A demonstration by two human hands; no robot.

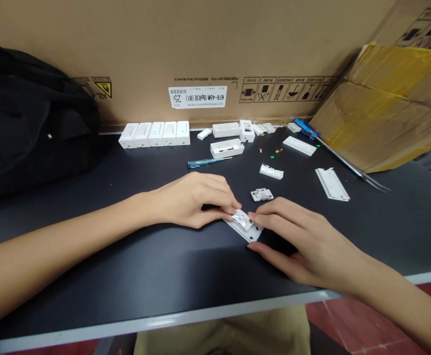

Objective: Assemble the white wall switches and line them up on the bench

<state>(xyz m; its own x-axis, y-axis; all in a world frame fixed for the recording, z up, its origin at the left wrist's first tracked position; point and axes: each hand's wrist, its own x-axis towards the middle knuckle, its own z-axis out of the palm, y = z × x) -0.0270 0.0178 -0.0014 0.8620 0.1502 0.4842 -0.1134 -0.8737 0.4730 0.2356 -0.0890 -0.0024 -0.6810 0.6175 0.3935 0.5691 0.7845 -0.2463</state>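
Between my two hands a small white plastic switch part (242,220) rests on a flat white base plate (255,233) with dark holes. My left hand (204,199) pinches the switch part at its left side, thumb and fingertips pressed together. From the right, my right hand (300,241) holds the plate's edge with the thumb low and a fingertip against the switch part. Just beyond the fingers lies another small white part with metal pieces (262,195). A white strip-shaped piece (271,171) sits a little farther off.
Several white switches (154,134) line up against a large cardboard box (200,49). A blue screwdriver (204,162), white housings (227,148), plates (332,184) and tiny brass bits lie about. Tweezers (363,175) lean by a taped carton (393,108). A black bag (34,113) stands left.
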